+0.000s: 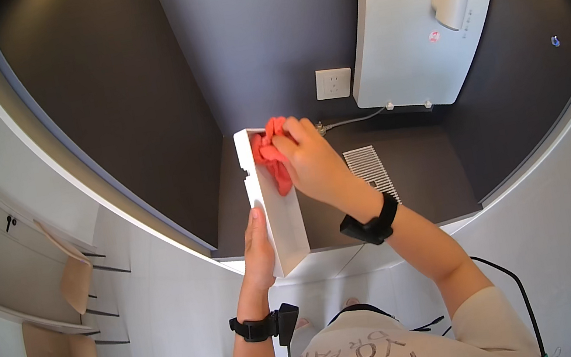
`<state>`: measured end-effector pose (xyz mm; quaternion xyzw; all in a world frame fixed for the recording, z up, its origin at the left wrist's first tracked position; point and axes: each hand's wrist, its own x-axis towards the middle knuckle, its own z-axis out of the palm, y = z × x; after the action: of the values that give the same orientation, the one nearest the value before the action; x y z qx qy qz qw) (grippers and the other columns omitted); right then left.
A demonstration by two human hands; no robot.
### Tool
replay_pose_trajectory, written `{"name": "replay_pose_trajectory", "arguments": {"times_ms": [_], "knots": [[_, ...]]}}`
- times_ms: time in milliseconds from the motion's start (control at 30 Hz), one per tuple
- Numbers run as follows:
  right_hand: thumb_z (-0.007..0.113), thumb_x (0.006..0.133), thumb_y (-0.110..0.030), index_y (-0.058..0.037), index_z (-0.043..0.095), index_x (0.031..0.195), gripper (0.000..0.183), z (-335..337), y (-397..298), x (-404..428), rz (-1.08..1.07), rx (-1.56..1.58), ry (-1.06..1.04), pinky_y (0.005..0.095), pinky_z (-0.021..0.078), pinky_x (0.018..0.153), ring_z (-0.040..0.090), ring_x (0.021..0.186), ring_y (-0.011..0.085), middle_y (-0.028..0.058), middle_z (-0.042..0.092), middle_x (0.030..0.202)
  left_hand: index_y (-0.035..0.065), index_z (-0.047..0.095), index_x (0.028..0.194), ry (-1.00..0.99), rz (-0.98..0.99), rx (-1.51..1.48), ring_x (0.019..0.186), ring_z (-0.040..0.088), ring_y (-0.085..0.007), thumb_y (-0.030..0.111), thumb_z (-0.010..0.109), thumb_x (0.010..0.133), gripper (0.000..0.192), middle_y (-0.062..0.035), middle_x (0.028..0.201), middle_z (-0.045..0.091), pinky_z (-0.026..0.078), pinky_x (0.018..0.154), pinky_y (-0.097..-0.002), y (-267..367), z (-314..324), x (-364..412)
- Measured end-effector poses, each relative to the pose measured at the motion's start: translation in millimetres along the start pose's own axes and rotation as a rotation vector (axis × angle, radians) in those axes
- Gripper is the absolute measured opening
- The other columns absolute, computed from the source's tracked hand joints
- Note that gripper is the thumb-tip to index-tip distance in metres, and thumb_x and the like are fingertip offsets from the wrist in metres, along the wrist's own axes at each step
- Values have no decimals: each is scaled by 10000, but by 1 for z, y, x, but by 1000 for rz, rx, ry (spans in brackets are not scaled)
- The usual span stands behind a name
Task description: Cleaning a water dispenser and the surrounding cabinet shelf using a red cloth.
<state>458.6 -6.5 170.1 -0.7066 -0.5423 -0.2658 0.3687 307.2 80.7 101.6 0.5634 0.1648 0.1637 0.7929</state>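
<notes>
My left hand (259, 250) grips the near left side of a white plastic tray (286, 229), with the thumb lying along its outer wall. The long, shallow tray is tilted, its hollow side turned to the right, above the dark counter (320, 218) of a niche. My right hand (310, 160) holds a bunched red cloth (271, 152) against the inside of the tray's far end. Part of the cloth is hidden behind my fingers. A white slatted grille (370, 168) lies on the counter, partly covered by my right wrist.
A white Haier water dispenser (407, 24) hangs on the niche's back wall, with a white power socket (334, 83) to its left. Its grey cable and plug (323, 128) rest near the counter's back. Beige chairs (78, 281) stand along the left; a black cable (517, 282) hangs at the right.
</notes>
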Motion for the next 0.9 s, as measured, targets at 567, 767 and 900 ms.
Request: {"name": "replay_pose_trajectory", "arguments": {"times_ms": [567,767,900], "knots": [[607,748,-17,-3,608,948,200,-2,-30,-90,274,587,-433,350,450,761,522,861,289,116,493,960,-31,331,1365,112,354,183,989,507,-112,279,328,1005,475,-77,1082,575,393,893,-232,-9,8,7],[623,777,-105,7,568,1073,321,20,16,-120,605,373,-454,380,456,821,526,926,322,181,440,1062,8,451,1244,231,358,147,1106,481,-152,405,272,1006,497,-90,1184,517,367,948,-272,-15,-14,23],[651,763,-159,-1,540,1124,410,39,28,-133,604,81,-434,392,470,832,528,951,359,239,342,1180,7,398,1298,212,312,47,1120,476,-159,412,296,1000,513,-95,1218,504,359,960,-275,-6,-6,14]]}}
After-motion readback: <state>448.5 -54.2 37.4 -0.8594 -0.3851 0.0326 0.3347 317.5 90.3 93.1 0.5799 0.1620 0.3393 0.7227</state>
